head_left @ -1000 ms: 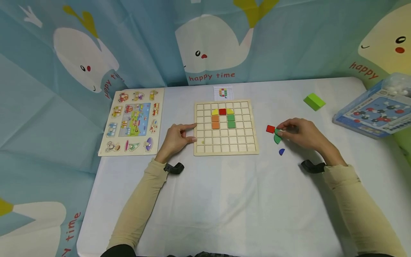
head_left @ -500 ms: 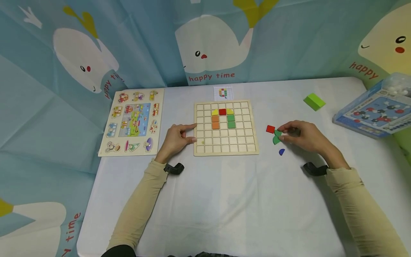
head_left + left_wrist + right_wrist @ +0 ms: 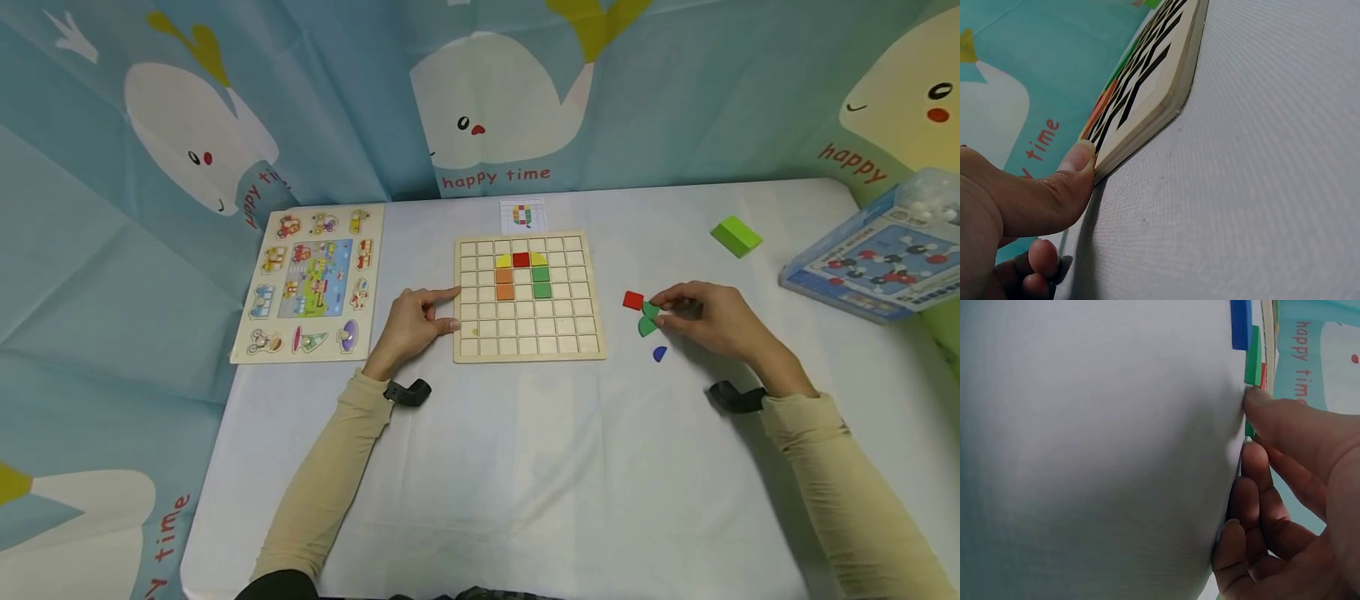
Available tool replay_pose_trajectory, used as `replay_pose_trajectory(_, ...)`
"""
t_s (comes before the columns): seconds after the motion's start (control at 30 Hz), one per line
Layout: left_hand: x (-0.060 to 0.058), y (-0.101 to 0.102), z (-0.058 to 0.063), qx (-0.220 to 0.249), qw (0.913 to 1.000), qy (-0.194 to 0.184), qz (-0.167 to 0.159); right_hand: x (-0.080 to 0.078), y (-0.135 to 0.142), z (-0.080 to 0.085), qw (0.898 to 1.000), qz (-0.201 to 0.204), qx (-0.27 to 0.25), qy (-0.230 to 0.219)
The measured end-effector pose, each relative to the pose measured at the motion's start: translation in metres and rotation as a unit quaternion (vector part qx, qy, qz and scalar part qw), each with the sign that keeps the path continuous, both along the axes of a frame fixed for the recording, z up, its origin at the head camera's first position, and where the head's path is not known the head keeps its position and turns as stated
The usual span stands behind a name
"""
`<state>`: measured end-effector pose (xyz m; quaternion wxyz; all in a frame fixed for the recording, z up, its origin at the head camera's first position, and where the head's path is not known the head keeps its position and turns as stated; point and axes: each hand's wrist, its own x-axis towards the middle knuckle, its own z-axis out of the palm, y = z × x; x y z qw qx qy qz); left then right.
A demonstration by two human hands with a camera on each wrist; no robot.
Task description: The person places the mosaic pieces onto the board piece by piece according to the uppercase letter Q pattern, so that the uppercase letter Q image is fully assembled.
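In the head view, a wooden grid board (image 3: 528, 326) holds red, yellow, orange and green pieces in its upper cells. My left hand (image 3: 411, 327) touches the board's left edge with an extended thumb and index finger; in the left wrist view the thumb (image 3: 1063, 187) presses on the rim. My right hand (image 3: 708, 321) pinches a green curved-edge piece (image 3: 650, 309) between thumb and index finger, low at the tabletop. Just below lies another green curved-edge piece (image 3: 647, 326). Beside them are a red square (image 3: 633, 300) and a blue curved piece (image 3: 659, 354).
Behind the board lies a small pattern card (image 3: 522, 216). A picture puzzle board (image 3: 316, 284) is at the left. A green block (image 3: 737, 237) and a blue box (image 3: 877, 258) stand to the right. A whale-print curtain (image 3: 337, 100) hangs behind the table (image 3: 487, 467).
The right hand shifts slightly down and right, then stays low by the green pieces. The lower green piece moves slightly left. The left hand keeps its place on the board's edge.
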<state>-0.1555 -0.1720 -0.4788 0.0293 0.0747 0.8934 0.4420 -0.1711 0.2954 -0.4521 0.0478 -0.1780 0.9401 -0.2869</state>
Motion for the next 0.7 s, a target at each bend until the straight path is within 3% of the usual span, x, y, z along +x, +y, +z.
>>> replay_pose_trajectory(0.17,0.0002,0.0006,0.0008,0.003,1.0,-0.002,0.0,-0.0013,-0.0021,-0.0014,1.0,0.004,0.008,0.019)
replay_pose_trajectory(0.7,0.0005,0.0004,0.0019,0.0,1.0,-0.008,0.0,-0.0061,-0.0062,-0.0012,1.0,0.01,0.028,0.004)
